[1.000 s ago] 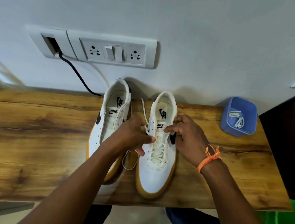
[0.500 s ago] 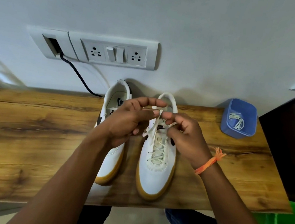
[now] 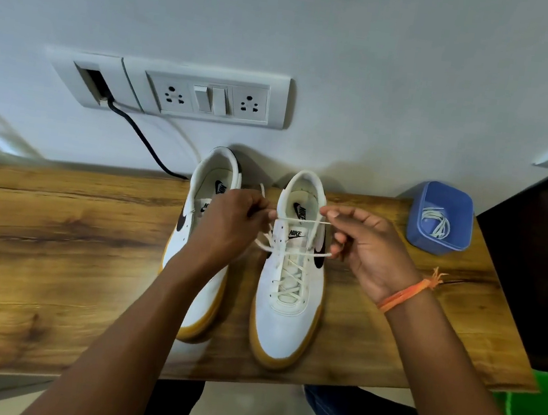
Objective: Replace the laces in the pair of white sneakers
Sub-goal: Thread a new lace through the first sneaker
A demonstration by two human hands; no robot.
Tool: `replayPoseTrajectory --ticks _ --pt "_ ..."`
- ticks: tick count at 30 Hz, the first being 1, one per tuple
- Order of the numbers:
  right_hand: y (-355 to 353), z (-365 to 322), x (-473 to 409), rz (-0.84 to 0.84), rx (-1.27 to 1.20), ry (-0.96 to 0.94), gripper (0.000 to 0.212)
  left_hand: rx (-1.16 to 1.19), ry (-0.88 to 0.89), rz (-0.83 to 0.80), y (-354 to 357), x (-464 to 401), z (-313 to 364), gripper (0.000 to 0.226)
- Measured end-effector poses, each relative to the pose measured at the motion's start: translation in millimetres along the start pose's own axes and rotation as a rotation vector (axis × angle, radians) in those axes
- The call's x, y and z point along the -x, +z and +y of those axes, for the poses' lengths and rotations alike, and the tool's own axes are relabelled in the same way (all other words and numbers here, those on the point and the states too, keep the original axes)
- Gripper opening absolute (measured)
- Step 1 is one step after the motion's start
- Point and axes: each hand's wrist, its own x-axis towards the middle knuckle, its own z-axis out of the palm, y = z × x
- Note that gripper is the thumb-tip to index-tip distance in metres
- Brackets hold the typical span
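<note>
Two white sneakers with tan soles stand side by side on the wooden table, toes toward me. The right sneaker [image 3: 285, 315] carries a cream lace [image 3: 291, 280] crossed through most of its eyelets. My left hand [image 3: 229, 226] pinches one lace end at the shoe's left side. My right hand [image 3: 361, 242] pinches the other end, and the lace runs taut between them over the tongue. The left sneaker [image 3: 213, 182] is partly hidden under my left arm, and no lace shows in its visible part.
A blue plastic container [image 3: 440, 219] with a coiled white lace inside sits at the table's far right. A wall socket panel [image 3: 207, 95] with a black cable [image 3: 143, 138] is behind the shoes. A dark object [image 3: 535, 260] borders the table's [image 3: 53, 249] right end.
My hands had met above the right sneaker's tongue; now they have drawn apart sideways, pulling the lace ends taut across the shoe.
</note>
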Motion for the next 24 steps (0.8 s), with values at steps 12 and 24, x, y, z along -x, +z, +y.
replayPoseTrajectory --ticks 12,24 --pt "-23.7 -2.3 -7.9 0.248 0.098 -0.02 0.009 -0.683 -0.197 -0.555 8.1 13.8 -3.0 0.014" --pt "2.4 4.0 4.0 -0.08 0.241 -0.046 0.011 0.345 -0.06 -0.355 11.5 15.2 28.0 0.015"
